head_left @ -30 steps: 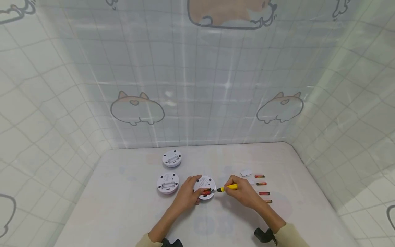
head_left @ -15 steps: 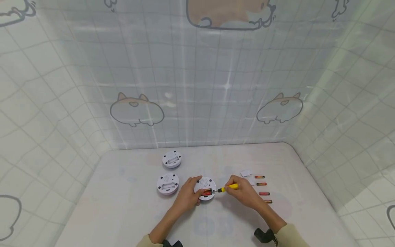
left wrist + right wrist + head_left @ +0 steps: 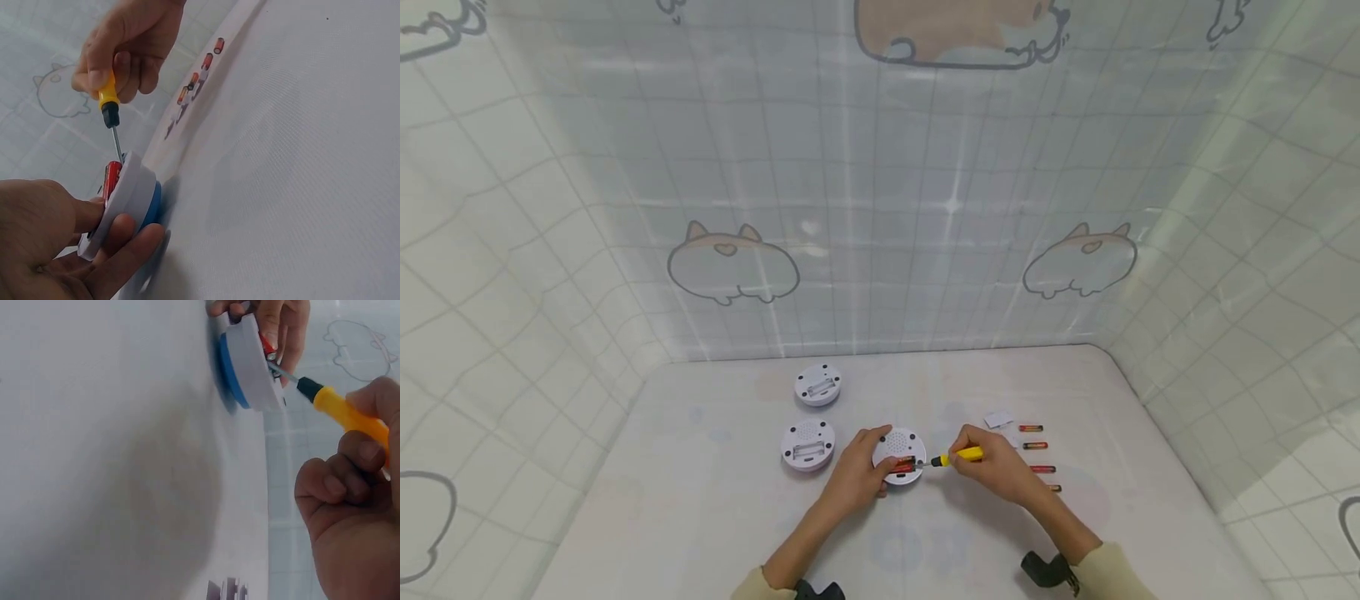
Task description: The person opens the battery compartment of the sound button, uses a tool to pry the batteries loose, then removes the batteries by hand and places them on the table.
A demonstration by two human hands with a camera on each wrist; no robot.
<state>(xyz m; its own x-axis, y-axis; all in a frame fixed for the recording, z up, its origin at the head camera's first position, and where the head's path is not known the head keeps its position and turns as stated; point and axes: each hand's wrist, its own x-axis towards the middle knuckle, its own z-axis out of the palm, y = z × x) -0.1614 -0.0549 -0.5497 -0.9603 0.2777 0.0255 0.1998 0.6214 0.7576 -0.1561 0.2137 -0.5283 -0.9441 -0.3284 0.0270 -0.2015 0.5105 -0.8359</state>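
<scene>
My left hand [image 3: 853, 477] grips a round white battery-powered device [image 3: 896, 442] by its edge, underside up. Its thumb presses on red batteries [image 3: 111, 180] in the device's slot, and the fingers curl beneath the rim. A blue part [image 3: 231, 372] shows on the device's lower side. In my right hand [image 3: 996, 467] is a screwdriver with a yellow handle [image 3: 962, 455] and black collar, pinched between thumb and fingers. Its metal shaft [image 3: 117, 145] reaches the battery ends at the slot's edge; the very tip is hard to make out.
Two similar white devices [image 3: 808, 445] with bare battery slots lie left of my left hand, one farther back. Several loose batteries [image 3: 1035, 446] lie in a column beyond my right hand, beside small white pieces [image 3: 998, 420]. A patterned curtain [image 3: 910, 208] stands behind the table.
My right hand and the screwdriver have shifted very slightly to the right. The left hand keeps its hold on the device, with hardly any movement.
</scene>
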